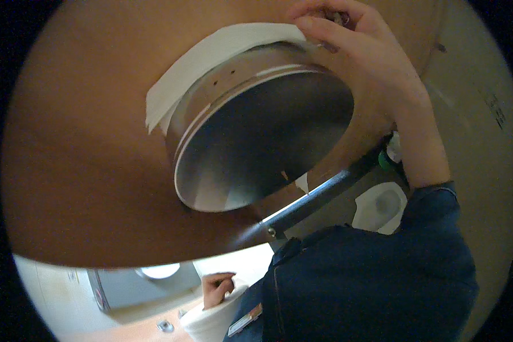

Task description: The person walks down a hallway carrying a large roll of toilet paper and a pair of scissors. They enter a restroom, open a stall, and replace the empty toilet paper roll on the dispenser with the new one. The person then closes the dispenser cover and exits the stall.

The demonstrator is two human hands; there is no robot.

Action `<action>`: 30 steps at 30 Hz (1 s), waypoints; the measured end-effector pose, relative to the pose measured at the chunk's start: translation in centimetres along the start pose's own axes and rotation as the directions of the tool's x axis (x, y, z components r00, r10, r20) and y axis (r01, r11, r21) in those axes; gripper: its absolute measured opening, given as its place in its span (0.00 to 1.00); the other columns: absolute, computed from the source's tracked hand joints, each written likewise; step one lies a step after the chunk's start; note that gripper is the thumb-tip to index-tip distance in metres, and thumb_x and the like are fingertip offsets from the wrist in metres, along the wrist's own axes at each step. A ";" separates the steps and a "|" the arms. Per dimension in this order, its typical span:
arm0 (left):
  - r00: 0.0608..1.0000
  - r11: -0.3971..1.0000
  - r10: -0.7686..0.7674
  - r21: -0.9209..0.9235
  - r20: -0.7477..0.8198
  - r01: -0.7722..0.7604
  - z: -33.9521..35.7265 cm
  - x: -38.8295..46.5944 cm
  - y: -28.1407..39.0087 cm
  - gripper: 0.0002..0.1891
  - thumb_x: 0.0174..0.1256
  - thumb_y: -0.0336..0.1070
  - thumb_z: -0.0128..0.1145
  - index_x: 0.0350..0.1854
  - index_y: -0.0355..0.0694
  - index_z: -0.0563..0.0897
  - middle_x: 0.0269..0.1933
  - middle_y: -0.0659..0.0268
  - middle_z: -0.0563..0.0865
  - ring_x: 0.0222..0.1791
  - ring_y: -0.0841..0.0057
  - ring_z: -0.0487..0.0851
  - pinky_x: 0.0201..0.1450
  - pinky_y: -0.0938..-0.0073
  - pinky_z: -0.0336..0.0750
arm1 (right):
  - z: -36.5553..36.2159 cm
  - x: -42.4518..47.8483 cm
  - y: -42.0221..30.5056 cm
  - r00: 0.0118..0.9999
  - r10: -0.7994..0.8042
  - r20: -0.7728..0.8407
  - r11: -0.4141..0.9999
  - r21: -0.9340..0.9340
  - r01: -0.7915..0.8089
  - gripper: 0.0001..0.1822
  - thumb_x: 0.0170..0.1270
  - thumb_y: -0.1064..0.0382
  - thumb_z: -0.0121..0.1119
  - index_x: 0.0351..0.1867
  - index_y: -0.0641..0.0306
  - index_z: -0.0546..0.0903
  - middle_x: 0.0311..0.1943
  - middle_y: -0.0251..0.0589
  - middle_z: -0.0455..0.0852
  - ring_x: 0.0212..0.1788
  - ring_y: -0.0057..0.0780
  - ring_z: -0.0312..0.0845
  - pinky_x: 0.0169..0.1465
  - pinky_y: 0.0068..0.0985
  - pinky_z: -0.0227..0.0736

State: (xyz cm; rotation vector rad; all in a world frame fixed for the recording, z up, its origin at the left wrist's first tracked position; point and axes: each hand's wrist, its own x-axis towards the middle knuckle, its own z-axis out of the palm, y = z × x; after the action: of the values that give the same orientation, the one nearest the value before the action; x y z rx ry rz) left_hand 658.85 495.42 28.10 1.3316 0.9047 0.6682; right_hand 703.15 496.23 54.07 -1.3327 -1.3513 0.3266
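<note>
A round metal dispenser (265, 141) with a dark, glossy face projects from a brown panel. White paper (222, 45) curves around its upper left side. My right hand (346, 30), reaching from a dark blue sleeve, pinches the paper's right end between thumb and fingers. The curled fingers partly hide a small dark patch. At lower left, a smaller hand (218, 290) with bent fingers shows beside a rounded white thing (213, 318); whether it is my left hand or another person's cannot be told. A small white paper piece (302, 183) shows below the dispenser.
The brown panel (81, 184) fills the left side. A shiny metal bar (308, 196) crosses beneath the dispenser. A white object with a grey oval (380, 207) and a green item (384, 160) lie near my forearm. A grey surface with a white round object (160, 271) shows at lower left.
</note>
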 end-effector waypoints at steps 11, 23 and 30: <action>0.977 0.877 0.142 -0.437 -0.162 -0.200 19.5 17.8 2.6 0.22 0.65 0.29 0.51 0.61 0.41 0.64 0.18 0.71 0.65 0.17 0.83 0.64 0.19 0.80 0.60 | -1.9 6.8 2.0 0.918 -0.307 0.251 0.950 0.022 0.311 0.12 0.60 0.57 0.58 0.41 0.60 0.83 0.21 0.30 0.78 0.24 0.16 0.69 0.28 0.18 0.64; 0.928 0.773 0.342 -0.606 0.149 -0.188 23.1 18.3 3.6 0.04 0.67 0.32 0.51 0.32 0.41 0.72 0.20 0.70 0.66 0.21 0.81 0.65 0.22 0.79 0.63 | -2.3 4.2 -1.6 0.885 -0.334 0.323 0.916 -0.109 0.385 0.11 0.65 0.63 0.53 0.45 0.63 0.81 0.24 0.25 0.76 0.28 0.10 0.66 0.32 0.13 0.63; 0.999 0.978 0.038 -0.204 -0.026 -0.042 23.6 15.3 5.2 0.11 0.63 0.38 0.56 0.43 0.37 0.78 0.20 0.73 0.72 0.17 0.84 0.68 0.19 0.80 0.62 | -4.7 4.9 -3.9 0.891 -0.375 0.258 0.888 -0.176 0.424 0.12 0.57 0.59 0.60 0.40 0.63 0.83 0.20 0.36 0.78 0.22 0.19 0.70 0.27 0.21 0.66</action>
State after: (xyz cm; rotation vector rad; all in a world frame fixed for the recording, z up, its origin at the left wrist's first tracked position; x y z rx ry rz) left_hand 687.31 496.74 30.71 1.1628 0.8054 0.7871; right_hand 706.50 496.70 61.16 -1.1843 -1.8570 0.0304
